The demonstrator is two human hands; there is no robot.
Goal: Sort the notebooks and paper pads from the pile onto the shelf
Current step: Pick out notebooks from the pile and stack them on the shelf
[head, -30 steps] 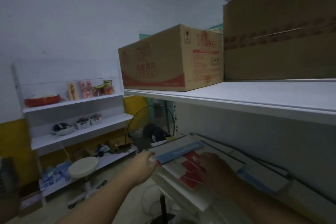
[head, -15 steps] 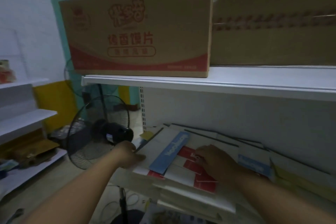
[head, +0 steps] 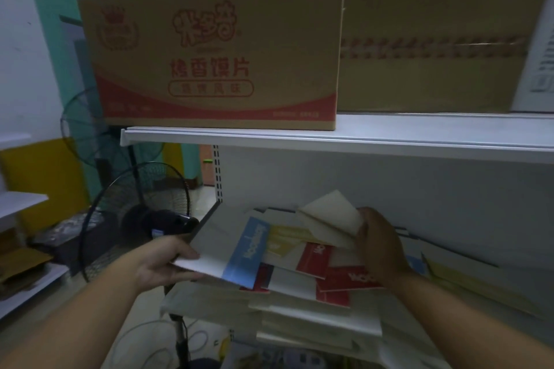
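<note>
- We are gripping the white notebook with the blue band (head: pixel 215 243) at its left edge. Our left hand (head: pixel 168 263) has its thumb on top and its fingers curled underneath, and the notebook is hanging partly off the left end of the shelf (head: pixel 359 180). With so narrow a hold on a wide, floppy cover, it is likely sagging and could slip out towards the standing fan (head: pixel 141 219) just below.
- Our right hand (head: pixel 380 246) is closing round the right edge of a few cream paper pads (head: pixel 329 219), which are lifted and fanned above the pile. Most of the fingers are hidden behind the pads, so we cannot tell how firm the hold is. Because the pads are spreading apart, one could slide free and drop back.
- The pile (head: pixel 314 260) of red, yellow and white notebooks is lying loose and overlapping between our hands, with some edges jutting past the front of the shelf. Pulling from either side could drag neighbours along and tip them onto the floor.
- The cardboard box (head: pixel 218 54) is sitting on the board close overhead, so lifting carelessly risks knocking the pads against that board.
- The light is dim, so we are risking misjudging which kind goes where.
</note>
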